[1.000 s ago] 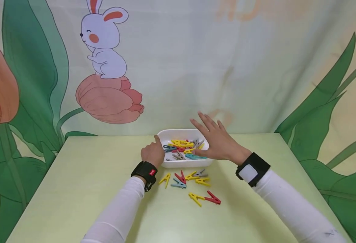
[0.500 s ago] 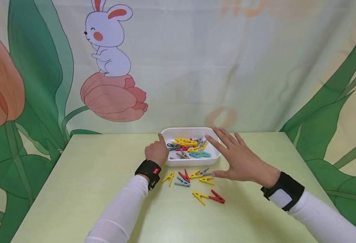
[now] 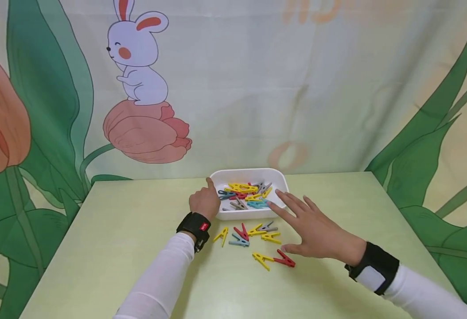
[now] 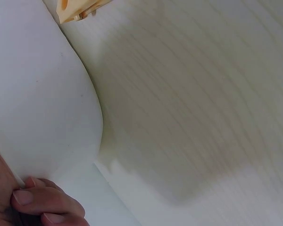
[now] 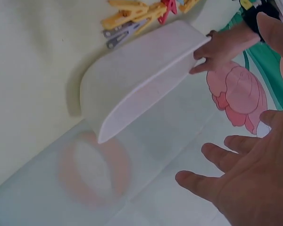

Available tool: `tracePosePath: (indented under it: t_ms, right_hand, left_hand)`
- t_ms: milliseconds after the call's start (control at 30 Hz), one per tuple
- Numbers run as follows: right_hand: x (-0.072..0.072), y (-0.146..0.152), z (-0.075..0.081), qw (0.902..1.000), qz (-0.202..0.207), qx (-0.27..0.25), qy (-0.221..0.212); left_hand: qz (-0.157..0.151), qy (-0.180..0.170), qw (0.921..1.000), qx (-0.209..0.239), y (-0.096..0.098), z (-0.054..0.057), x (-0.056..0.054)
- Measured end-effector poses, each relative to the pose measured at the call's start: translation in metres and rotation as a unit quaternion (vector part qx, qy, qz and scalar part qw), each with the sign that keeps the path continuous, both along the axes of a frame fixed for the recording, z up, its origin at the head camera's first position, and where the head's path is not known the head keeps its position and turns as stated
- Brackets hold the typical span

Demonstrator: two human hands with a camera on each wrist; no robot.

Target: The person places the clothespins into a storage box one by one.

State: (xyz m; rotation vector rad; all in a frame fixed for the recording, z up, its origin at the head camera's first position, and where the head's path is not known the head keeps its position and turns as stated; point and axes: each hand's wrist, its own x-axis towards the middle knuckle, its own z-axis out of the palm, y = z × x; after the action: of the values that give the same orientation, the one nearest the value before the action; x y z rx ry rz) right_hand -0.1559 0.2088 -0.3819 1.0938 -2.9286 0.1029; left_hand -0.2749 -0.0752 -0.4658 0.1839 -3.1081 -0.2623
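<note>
A white plastic tray (image 3: 249, 215) stands at the far side of the table, with several clothespins (image 3: 241, 188) in yellow, red, blue and grey lying in it. My left hand (image 3: 204, 201) grips the tray's left end, its fingers curled at the rim; the left wrist view shows those fingers (image 4: 52, 202) against the white wall. To the right and nearer me, my right hand (image 3: 313, 228) is held above the table with fingers spread and nothing in it. Its thumb overlaps the end of a red clothespin (image 3: 284, 259) in the head view.
In front of the tray lie loose clothespins, among them a yellow clothespin (image 3: 221, 236), a blue clothespin (image 3: 239, 240) and a grey clothespin (image 3: 268, 227). A printed cloth backdrop (image 3: 233, 88) rises behind the table's (image 3: 130, 230) far edge.
My right hand has moved from over the tray's right end to the right and back toward me, fingers still spread. My left hand keeps its grip on the tray.
</note>
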Motion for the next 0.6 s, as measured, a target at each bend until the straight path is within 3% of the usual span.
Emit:
tracePosePath:
  t_ms: [233,600]
  right_hand:
    - [0.007,-0.004,-0.018,0.9992,0.005,0.024,-0.032]
    - [0.010,0.000,-0.051,0.9891,-0.042,0.037,-0.136]
  left_hand:
    - [0.001,0.002,1.0000,0.000,0.000,0.001,-0.001]
    - [-0.002,0.010,0.9999,0.001,0.000,-0.001,-0.001]
